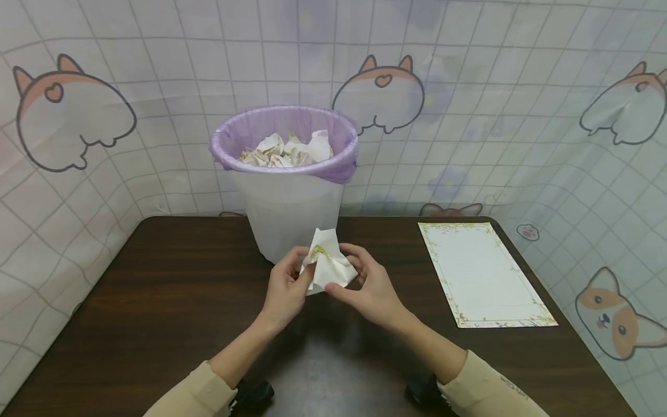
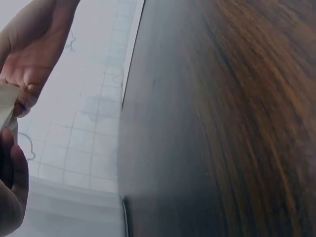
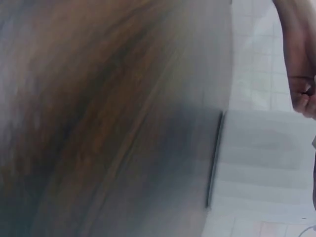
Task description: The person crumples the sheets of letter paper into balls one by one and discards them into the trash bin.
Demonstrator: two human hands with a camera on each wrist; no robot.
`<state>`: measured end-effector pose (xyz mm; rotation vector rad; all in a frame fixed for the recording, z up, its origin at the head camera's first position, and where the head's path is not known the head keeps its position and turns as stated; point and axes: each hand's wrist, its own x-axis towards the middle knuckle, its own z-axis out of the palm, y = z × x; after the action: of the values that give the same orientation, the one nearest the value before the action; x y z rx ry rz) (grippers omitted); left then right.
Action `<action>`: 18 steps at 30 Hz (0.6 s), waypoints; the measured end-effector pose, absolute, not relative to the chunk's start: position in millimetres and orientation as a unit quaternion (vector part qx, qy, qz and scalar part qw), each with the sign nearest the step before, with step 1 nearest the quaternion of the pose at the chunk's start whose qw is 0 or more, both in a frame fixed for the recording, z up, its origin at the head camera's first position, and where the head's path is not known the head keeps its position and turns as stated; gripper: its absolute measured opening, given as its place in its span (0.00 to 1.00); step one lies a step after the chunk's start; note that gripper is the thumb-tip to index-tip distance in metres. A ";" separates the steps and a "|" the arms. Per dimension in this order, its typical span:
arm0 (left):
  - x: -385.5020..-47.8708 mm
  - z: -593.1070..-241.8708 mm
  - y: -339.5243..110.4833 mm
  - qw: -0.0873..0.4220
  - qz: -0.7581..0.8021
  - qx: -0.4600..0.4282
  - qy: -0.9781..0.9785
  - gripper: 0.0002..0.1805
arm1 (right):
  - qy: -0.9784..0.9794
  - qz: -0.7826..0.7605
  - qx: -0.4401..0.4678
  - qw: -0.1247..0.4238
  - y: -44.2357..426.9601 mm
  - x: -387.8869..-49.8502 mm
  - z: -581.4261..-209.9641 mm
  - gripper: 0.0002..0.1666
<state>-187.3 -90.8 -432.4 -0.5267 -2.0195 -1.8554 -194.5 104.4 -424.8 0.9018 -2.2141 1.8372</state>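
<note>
Both hands hold a partly crumpled sheet of paper (image 1: 329,267) above the middle of the table, in front of the bin. It is white with a bit of green-yellow print showing. My left hand (image 1: 288,284) pinches its left side between thumb and fingers. On the other side my right hand (image 1: 374,288) grips the right edge, thumb in front and fingers behind. In the left wrist view a corner of the paper (image 2: 7,101) shows between the hands. The right wrist view catches the hands only at its right edge.
Behind the hands stands a white bin (image 1: 292,208) with a purple liner (image 1: 234,156), holding several crumpled papers (image 1: 286,152). A flat sheet with a floral border (image 1: 487,272) lies at the right of the dark wooden table (image 1: 172,301). A patterned curtain (image 1: 177,75) surrounds the table.
</note>
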 end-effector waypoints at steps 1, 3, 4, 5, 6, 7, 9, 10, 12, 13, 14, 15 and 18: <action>-187.3 -432.4 -89.8 0.174 -0.654 -0.180 -0.713 0.06 | -0.732 0.611 0.296 0.061 103.5 -195.0 -424.9 0.39; -187.3 -432.0 -88.3 0.171 -0.656 -0.174 -0.714 0.06 | -0.730 0.617 0.290 0.057 102.5 -196.1 -425.5 0.34; -187.5 -432.0 -88.2 0.171 -0.654 -0.173 -0.716 0.05 | -0.729 0.621 0.283 0.055 102.3 -196.8 -425.5 0.33; -187.8 -431.7 -88.5 0.169 -0.653 -0.173 -0.718 0.04 | -0.723 0.631 0.277 0.048 102.2 -197.5 -425.1 0.32; -188.1 -431.3 -88.8 0.165 -0.652 -0.170 -0.720 0.04 | -0.715 0.643 0.270 0.038 102.2 -198.8 -424.8 0.31; -188.7 -430.7 -89.3 0.160 -0.650 -0.170 -0.723 0.04 | -0.709 0.654 0.262 0.029 102.5 -200.0 -424.0 0.31; -189.8 -430.2 -91.8 0.149 -0.648 -0.179 -0.725 0.05 | -0.701 0.671 0.243 0.006 103.5 -202.3 -422.0 0.30; -190.3 -429.9 -92.8 0.142 -0.646 -0.183 -0.727 0.05 | -0.694 0.680 0.235 -0.006 104.0 -203.4 -421.4 0.29; -191.4 -430.1 -94.9 0.128 -0.642 -0.189 -0.732 0.05 | -0.684 0.694 0.224 -0.024 104.2 -205.0 -420.9 0.28; -191.7 -430.2 -95.8 0.120 -0.641 -0.192 -0.734 0.06 | -0.681 0.697 0.222 -0.028 104.4 -205.2 -421.0 0.27; -191.8 -429.9 -96.8 0.109 -0.641 -0.195 -0.734 0.06 | -0.679 0.700 0.218 -0.031 104.5 -205.5 -421.5 0.27; -191.9 -429.4 -97.8 0.099 -0.641 -0.198 -0.735 0.06 | -0.677 0.703 0.213 -0.033 104.7 -205.6 -421.9 0.27; -190.6 -426.9 -102.1 0.066 -0.636 -0.205 -0.741 0.10 | -0.675 0.708 0.204 -0.027 105.3 -206.2 -422.3 0.25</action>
<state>-190.6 -102.1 -426.9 -0.6176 -2.2340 -1.9194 -206.2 105.3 -422.3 0.6538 -2.1587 2.2643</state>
